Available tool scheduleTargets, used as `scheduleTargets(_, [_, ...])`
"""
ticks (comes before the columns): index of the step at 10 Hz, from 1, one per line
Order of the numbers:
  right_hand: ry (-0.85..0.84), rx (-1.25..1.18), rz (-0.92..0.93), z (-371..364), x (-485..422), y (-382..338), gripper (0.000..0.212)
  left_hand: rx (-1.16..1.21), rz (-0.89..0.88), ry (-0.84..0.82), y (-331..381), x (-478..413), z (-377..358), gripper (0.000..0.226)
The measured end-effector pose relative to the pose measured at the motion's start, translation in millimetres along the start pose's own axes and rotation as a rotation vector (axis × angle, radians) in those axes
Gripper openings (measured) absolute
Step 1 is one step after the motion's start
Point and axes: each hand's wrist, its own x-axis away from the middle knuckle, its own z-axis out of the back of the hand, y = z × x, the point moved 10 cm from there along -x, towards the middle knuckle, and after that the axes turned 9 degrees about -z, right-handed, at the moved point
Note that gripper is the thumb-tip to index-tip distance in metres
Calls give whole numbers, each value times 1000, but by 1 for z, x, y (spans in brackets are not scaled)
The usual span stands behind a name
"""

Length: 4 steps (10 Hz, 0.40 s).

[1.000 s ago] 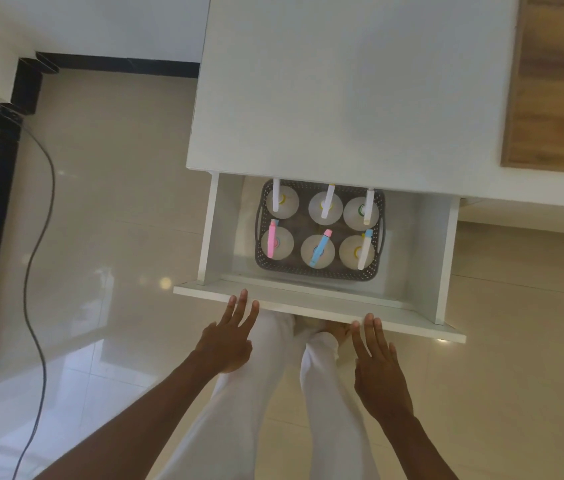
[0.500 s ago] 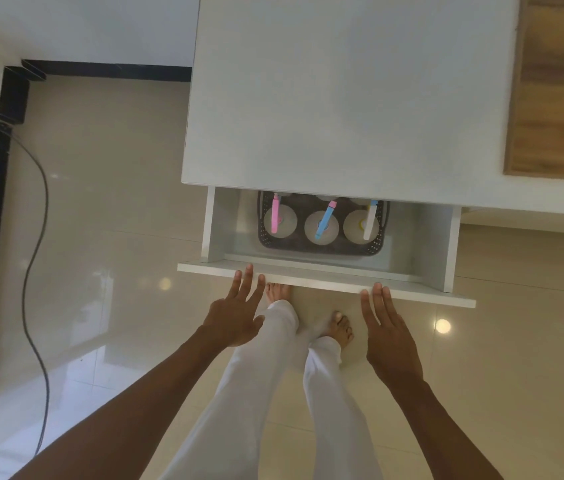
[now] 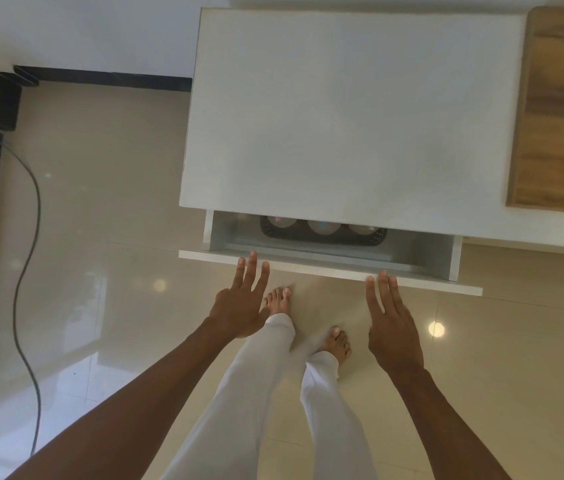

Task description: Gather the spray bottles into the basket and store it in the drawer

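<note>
The drawer [image 3: 329, 270] is seen partly open beneath the white cabinet top [image 3: 349, 112]. The dark basket [image 3: 322, 233] sits inside it, mostly hidden under the top; only the rounded tops of three spray bottles [image 3: 322, 226] can be made out. The left hand [image 3: 240, 306] is held flat with fingers spread, its fingertips touching the drawer's front edge, nothing grasped. The right hand [image 3: 391, 323] is likewise flat and unclenched, fingertips at the same edge. Bare feet and white trousers [image 3: 273, 393] are recorded on the glossy tiled floor [image 3: 100, 271]. A dark cable [image 3: 27, 254] lies at left.
</note>
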Motion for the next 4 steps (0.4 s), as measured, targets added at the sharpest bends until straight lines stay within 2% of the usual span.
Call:
scheduleTargets(2, [170, 1, -78, 30, -35, -7, 99, 15, -13, 217, -4, -25, 43, 82])
scheduleTargets(3, [231, -13, -130, 52, -55, -13, 100, -30, -91, 232, 8, -38, 55, 76])
scheduleTargets(4, [217, 9, -148, 58, -65, -13, 99, -45, -116, 238, 18, -45, 59, 75])
